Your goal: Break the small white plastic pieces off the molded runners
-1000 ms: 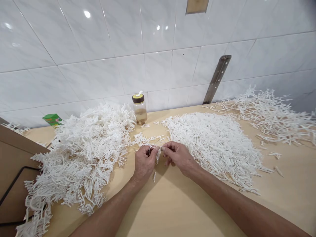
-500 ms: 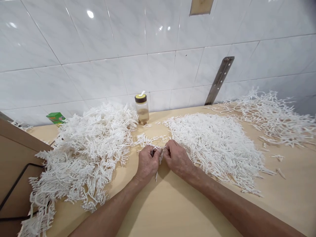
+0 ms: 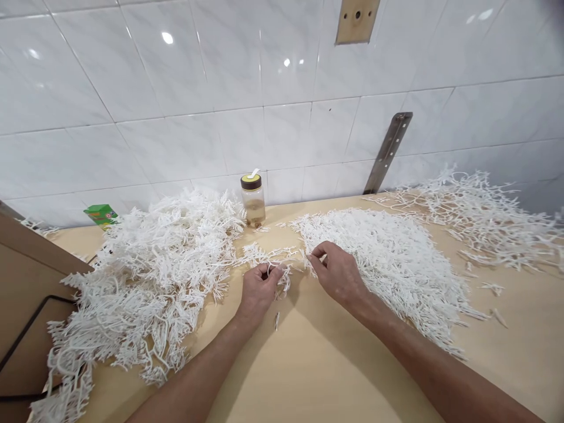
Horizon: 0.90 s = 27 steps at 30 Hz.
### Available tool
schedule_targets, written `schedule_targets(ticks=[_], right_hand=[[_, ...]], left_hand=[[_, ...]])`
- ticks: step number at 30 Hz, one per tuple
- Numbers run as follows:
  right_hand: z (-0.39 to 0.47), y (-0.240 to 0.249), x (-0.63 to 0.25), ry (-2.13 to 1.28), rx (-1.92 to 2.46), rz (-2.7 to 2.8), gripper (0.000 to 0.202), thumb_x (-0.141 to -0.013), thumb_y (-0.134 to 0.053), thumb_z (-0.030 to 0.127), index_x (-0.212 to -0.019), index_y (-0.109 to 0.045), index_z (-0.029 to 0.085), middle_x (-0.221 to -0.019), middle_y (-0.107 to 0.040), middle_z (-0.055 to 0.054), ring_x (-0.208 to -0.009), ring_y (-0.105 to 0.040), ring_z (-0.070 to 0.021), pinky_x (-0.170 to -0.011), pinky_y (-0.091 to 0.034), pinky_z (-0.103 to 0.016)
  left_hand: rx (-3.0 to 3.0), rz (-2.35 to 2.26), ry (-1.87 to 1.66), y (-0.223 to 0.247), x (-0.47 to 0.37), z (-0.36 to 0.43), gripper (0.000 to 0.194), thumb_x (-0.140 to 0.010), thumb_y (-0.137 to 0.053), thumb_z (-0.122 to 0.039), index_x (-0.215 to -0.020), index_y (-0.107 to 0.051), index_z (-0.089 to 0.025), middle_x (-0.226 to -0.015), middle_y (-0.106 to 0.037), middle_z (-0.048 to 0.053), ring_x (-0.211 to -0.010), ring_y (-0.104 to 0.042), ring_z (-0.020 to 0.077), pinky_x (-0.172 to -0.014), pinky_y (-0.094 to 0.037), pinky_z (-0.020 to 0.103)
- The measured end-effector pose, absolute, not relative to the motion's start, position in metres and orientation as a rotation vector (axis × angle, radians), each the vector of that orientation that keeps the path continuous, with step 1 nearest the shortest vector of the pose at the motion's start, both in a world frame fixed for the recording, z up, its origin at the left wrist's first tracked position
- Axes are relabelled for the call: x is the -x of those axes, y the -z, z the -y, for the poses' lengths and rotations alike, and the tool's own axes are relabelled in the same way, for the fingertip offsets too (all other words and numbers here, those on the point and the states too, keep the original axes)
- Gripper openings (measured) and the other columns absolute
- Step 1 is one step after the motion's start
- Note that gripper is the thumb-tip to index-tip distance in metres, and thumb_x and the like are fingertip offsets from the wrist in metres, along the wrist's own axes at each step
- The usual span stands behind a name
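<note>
Between two heaps, my left hand (image 3: 259,288) pinches a white branching strand (image 3: 285,279), whose thin ends hang past the fingertips. My right hand (image 3: 337,273) is a little apart from it, thumb and forefinger closed on a small white piece (image 3: 309,267) at the left edge of the right heap. To the left lies a large tangled white heap (image 3: 176,258) of branching strands. The right heap (image 3: 388,258) is flatter, made of short white pieces. Loose white strands (image 3: 259,254) lie behind my left hand, and a small bit (image 3: 277,321) rests in front of it.
A jar (image 3: 254,202) with a dark-rimmed lid stands near the tiled wall. Thicker white branches (image 3: 489,217) spread at the back right. A green box (image 3: 101,215) is at the back left. A brown panel (image 3: 30,294) borders the left side. A metal bracket (image 3: 388,153) leans against the wall.
My hands have parted; the right has moved right, to the edge of the right heap. A small bit now lies on the table before my left hand. The view has tilted slightly up.
</note>
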State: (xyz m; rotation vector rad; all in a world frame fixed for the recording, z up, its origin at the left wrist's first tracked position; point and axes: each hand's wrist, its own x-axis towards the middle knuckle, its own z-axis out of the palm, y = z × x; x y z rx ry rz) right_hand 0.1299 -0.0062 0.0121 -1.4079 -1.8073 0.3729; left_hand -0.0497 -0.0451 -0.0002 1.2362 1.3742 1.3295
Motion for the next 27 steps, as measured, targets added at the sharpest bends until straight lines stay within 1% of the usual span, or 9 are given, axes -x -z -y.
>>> schedule_targets(ticks=[2,5,7,12,15,18,22,24,27], right_hand=[[0.011,-0.015,-0.127,-0.506,1.359,1.823,0.014,-0.086,-0.055,0.033,-0.082,-0.062,0.021,-0.084,-0.066,-0.005,-0.062,-0.058,-0.0165,-0.065,-0.045,-0.032],[0.021,-0.017,-0.118,-0.95,1.305,1.79,0.023,-0.089,-0.053,0.04,-0.091,-0.066,0.021,-0.072,-0.063,-0.001,-0.045,-0.055,-0.0127,-0.05,-0.045,-0.029],[0.025,-0.014,-0.111,-1.173,1.245,1.713,0.025,-0.088,-0.054,0.043,-0.091,-0.066,0.021,-0.066,-0.059,0.002,-0.038,-0.051,-0.01,-0.042,-0.043,-0.026],[0.025,-0.002,-0.103,-1.412,1.15,1.427,0.029,-0.08,-0.065,0.047,-0.079,-0.062,0.018,-0.062,-0.054,0.005,-0.035,-0.048,-0.0064,-0.036,-0.039,-0.021],[0.023,-0.001,-0.101,-1.468,1.191,1.343,0.028,-0.078,-0.067,0.043,-0.072,-0.058,0.017,-0.057,-0.053,0.006,-0.034,-0.048,-0.0061,-0.034,-0.034,-0.019],[0.025,-0.003,-0.099,-1.413,1.263,1.38,0.02,-0.079,-0.063,0.037,-0.075,-0.058,0.018,-0.055,-0.053,0.006,-0.034,-0.049,-0.0076,-0.033,-0.032,-0.019],[0.029,-0.001,-0.096,-1.23,1.339,1.555,0.01,-0.082,-0.054,0.029,-0.082,-0.055,0.019,-0.058,-0.055,0.005,-0.037,-0.053,-0.0111,-0.037,-0.037,-0.022],[0.03,0.002,-0.094,-1.006,1.371,1.693,0.006,-0.083,-0.051,0.026,-0.082,-0.054,0.02,-0.061,-0.057,0.003,-0.046,-0.056,-0.0132,-0.044,-0.041,-0.024],[0.027,0.006,-0.094,-0.516,1.347,1.908,0.006,-0.083,-0.048,0.019,-0.08,-0.053,0.019,-0.073,-0.061,-0.004,-0.065,-0.058,-0.0176,-0.057,-0.042,-0.027]], left_hand=[[-1.229,-1.36,-1.343,0.0,0.051,0.044,0.041,-0.075,-0.068,-0.052,-0.059,-0.056,-0.016,-0.05,-0.043,-0.006,-0.048,-0.036,0.0078,-0.047,-0.029,0.022],[-1.235,-1.35,-1.367,0.001,0.051,0.043,0.042,-0.074,-0.07,-0.052,-0.058,-0.056,-0.016,-0.048,-0.044,-0.006,-0.046,-0.037,0.0077,-0.046,-0.03,0.022],[-1.225,-1.356,-1.372,0.003,0.051,0.043,0.041,-0.074,-0.07,-0.052,-0.061,-0.058,-0.016,-0.046,-0.043,-0.007,-0.044,-0.037,0.0076,-0.045,-0.031,0.022],[-1.245,-1.365,-1.371,0.006,0.049,0.043,0.036,-0.076,-0.07,-0.048,-0.064,-0.061,-0.015,-0.049,-0.047,-0.005,-0.045,-0.039,0.008,-0.046,-0.033,0.022],[-1.296,-1.373,-1.4,0.006,0.048,0.043,0.034,-0.075,-0.07,-0.044,-0.062,-0.061,-0.015,-0.053,-0.051,-0.003,-0.05,-0.043,0.0091,-0.049,-0.035,0.022],[-1.331,-1.4,-1.387,0.006,0.048,0.043,0.031,-0.076,-0.068,-0.043,-0.063,-0.063,-0.015,-0.054,-0.053,-0.002,-0.053,-0.046,0.0105,-0.052,-0.037,0.022],[-1.388,-1.519,-1.361,0.004,0.047,0.046,0.031,-0.075,-0.067,-0.041,-0.058,-0.059,-0.016,-0.053,-0.052,-0.002,-0.053,-0.045,0.0109,-0.052,-0.036,0.023],[-1.47,-1.599,-1.345,0.002,0.047,0.048,0.03,-0.075,-0.067,-0.039,-0.057,-0.058,-0.017,-0.055,-0.053,-0.002,-0.055,-0.046,0.0117,-0.054,-0.036,0.023],[-1.537,-1.676,-1.323,0.0,0.048,0.049,0.028,-0.076,-0.064,-0.035,-0.056,-0.056,-0.017,-0.056,-0.053,-0.002,-0.056,-0.046,0.0118,-0.055,-0.035,0.023]])
